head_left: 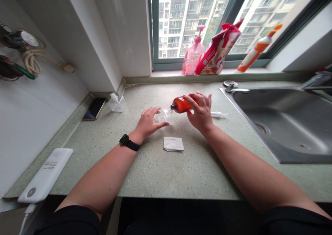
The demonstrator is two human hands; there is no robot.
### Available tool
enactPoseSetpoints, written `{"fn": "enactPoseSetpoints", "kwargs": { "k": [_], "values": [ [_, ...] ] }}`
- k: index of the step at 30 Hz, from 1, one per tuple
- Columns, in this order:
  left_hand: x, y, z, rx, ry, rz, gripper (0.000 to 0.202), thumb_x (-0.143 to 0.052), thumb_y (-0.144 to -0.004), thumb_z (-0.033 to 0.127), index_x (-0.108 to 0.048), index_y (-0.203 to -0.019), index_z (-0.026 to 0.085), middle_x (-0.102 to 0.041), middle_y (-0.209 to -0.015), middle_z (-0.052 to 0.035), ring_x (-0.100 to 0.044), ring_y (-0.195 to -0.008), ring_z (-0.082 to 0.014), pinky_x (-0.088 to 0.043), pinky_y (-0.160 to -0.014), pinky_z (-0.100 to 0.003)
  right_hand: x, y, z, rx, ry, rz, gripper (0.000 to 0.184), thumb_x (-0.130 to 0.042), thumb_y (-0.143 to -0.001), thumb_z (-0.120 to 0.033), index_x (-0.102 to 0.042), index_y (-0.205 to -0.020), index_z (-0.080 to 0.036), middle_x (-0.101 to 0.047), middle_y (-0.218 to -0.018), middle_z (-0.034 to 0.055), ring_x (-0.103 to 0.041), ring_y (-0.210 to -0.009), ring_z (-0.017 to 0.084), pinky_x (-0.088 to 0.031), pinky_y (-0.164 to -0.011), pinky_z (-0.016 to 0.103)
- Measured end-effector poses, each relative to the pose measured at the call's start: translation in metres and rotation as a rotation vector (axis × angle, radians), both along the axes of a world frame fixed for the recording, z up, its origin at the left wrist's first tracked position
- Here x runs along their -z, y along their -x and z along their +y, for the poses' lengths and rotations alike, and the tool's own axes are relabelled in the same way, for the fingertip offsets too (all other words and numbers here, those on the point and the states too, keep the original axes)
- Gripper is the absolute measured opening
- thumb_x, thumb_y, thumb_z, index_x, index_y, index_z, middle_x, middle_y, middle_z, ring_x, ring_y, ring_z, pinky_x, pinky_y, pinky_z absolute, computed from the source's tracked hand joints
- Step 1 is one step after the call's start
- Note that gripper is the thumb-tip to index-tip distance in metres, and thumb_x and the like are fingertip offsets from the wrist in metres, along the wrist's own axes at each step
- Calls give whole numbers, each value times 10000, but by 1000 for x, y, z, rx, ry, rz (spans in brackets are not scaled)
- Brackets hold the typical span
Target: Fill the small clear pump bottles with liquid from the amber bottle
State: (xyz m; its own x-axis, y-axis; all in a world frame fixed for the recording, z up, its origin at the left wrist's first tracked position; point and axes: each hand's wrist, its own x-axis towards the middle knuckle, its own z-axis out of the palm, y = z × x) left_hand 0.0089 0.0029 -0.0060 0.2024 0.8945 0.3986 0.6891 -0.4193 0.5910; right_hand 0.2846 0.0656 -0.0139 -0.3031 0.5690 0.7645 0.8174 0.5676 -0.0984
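Note:
My right hand [201, 113] grips an orange-brown bottle [181, 104] and holds it tipped on its side. The bottle's dark, uncapped neck points left, right over a small clear container [165, 116]. Something clear seems to run from the neck, though it is hard to make out. Thumb and fingers of my left hand [148, 123] clasp the container from the left on the counter. A folded white tissue [173, 143] lies just in front of it. Beside my right wrist is a thin clear plastic piece [219, 115], partly hidden.
On the speckled counter [145, 179] are a square clear container with a white top [117, 103], a phone [94, 109] and a white power bank [46, 174]. A steel sink [285, 155] is at right. A pink pump bottle [193, 57], red bag [219, 52] and orange-white bottle [255, 53] line the windowsill.

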Motion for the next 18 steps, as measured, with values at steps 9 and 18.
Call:
{"fn": "enactPoseSetpoints", "kwargs": {
  "k": [9, 18],
  "values": [
    [-2, -1, -1, -4, 16, 6, 841, -866, -794, 732, -626, -1423, 229, -756, -1231, -100, -721, -1156, -323, -543, -1068, -541, 0, 0, 0, -5, -8, 4, 867, -639, -895, -63, -433, -1637, -462, -596, -1490, 65, -481, -1480, 372, -195, -1316, 762],
    [-1, 0, 0, -6, 13, 13, 840, -864, -795, 733, -626, -1424, 228, -760, -1232, -98, -721, -1160, -323, -531, -1091, -556, 0, 0, 0, 2, -6, -7, 856, -637, -895, -64, -441, -1634, -449, -590, -1495, 69, -472, -1488, 374, -202, -1314, 763]
  ]
}}
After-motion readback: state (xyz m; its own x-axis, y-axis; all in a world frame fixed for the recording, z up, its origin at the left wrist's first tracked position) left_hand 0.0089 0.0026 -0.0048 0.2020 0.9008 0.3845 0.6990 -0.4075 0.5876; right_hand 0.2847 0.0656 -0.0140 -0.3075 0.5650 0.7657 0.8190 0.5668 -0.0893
